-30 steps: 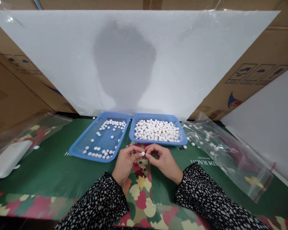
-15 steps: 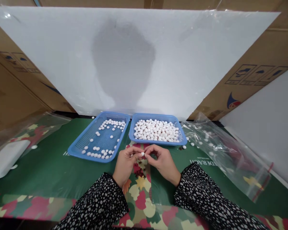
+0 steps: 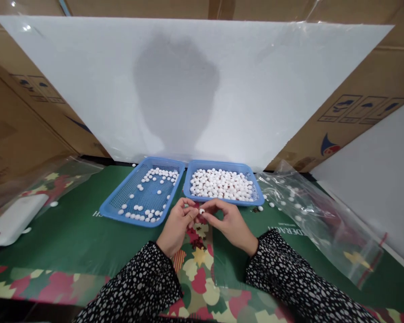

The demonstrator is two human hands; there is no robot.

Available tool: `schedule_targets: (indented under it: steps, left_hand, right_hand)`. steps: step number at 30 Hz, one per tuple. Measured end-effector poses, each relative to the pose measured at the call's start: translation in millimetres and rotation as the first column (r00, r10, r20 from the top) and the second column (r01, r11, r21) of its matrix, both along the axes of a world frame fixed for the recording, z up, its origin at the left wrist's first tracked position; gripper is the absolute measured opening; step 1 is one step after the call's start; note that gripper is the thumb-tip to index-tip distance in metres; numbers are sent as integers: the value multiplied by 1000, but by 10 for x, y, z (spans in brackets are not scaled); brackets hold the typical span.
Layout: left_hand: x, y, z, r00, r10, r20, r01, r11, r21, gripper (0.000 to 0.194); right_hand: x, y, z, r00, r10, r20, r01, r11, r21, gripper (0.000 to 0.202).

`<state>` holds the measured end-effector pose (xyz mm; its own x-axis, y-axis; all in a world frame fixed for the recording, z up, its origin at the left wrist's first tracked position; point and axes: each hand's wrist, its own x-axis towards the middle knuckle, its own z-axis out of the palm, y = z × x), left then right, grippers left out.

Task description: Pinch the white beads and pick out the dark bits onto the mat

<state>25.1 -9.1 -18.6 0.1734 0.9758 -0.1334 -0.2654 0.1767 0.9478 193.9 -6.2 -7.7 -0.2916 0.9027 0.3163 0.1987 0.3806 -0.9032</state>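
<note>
My right hand [image 3: 231, 224] pinches a small white round piece [image 3: 201, 211] between thumb and forefinger, and a dark spot shows on the piece. Beside it, on the left, my left hand [image 3: 178, 224] has its fingers pressed together close to the piece; what they hold, if anything, is too small to make out. Just beyond my hands a blue basket [image 3: 222, 202] is filled with many white pieces, some with reddish-brown spots. To the left, another blue basket [image 3: 121, 197] has white pieces scattered mostly along its far and near ends.
A clear plastic bag [image 3: 336, 242] lies at the right, with several white pieces near it. At the left are a white flat object [image 3: 16, 220], a few loose pieces and more clear plastic. A white board [image 3: 256, 89] leans behind the baskets, against cardboard boxes [image 3: 363, 72].
The white piece has turned, showing its dark spot. My left fingers have shifted slightly off it, while my right hand keeps its pinch. The whole view has shifted slightly.
</note>
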Motion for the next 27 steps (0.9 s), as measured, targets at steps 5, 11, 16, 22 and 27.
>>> schedule_targets:
  steps: [5, 11, 16, 22, 27]
  left_hand:
    - [-36, 39, -16, 999, 53, -8, -53, 998, 20, 17]
    - [-37, 52, -67, 987, 154, -44, -147, 980, 135, 14]
    - [-26, 24, -28, 993, 94, -76, -87, 992, 87, 23]
    - [-34, 29, -20, 999, 37, -20, -36, 999, 41, 20]
    - [-29, 36, -27, 990, 35, 137, -33, 999, -21, 27]
  right_hand:
    - [-14, 378, 224, 966, -247, 81, 213, 931, 296, 9]
    - [31, 287, 11, 941, -120, 317, -21, 914, 406, 11]
    - [17, -29, -318, 870, 45, 491, -138, 978, 156, 9]
    - [-16, -58, -397, 829, 16, 559, -117, 982, 145, 8]
    - [64, -31, -272, 959, -55, 279, -8, 975, 220, 9]
